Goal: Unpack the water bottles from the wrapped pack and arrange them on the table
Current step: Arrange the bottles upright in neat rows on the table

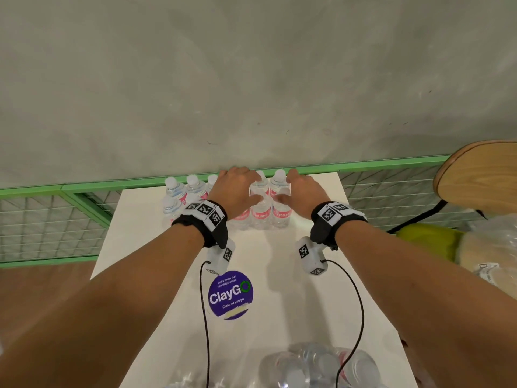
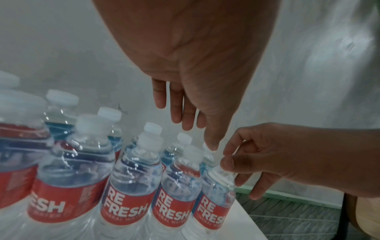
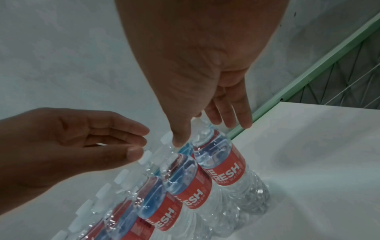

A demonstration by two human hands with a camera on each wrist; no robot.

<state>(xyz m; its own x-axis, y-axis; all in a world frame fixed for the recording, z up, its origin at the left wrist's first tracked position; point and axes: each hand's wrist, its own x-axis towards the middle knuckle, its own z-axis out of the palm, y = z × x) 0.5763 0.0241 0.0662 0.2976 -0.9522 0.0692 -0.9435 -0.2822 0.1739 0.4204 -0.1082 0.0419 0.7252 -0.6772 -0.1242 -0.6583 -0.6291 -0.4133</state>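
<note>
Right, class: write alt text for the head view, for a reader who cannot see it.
Two hands, the left hand and the right hand, reach over upright water bottles standing in rows at the far end of a white table; a wrapped pack lies near.

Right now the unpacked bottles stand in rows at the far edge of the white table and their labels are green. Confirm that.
Not quite: the labels are red, not green, as both wrist views show. The rest holds: the bottles stand in rows at the far edge of the white table, with the left hand and right hand over them.
</note>
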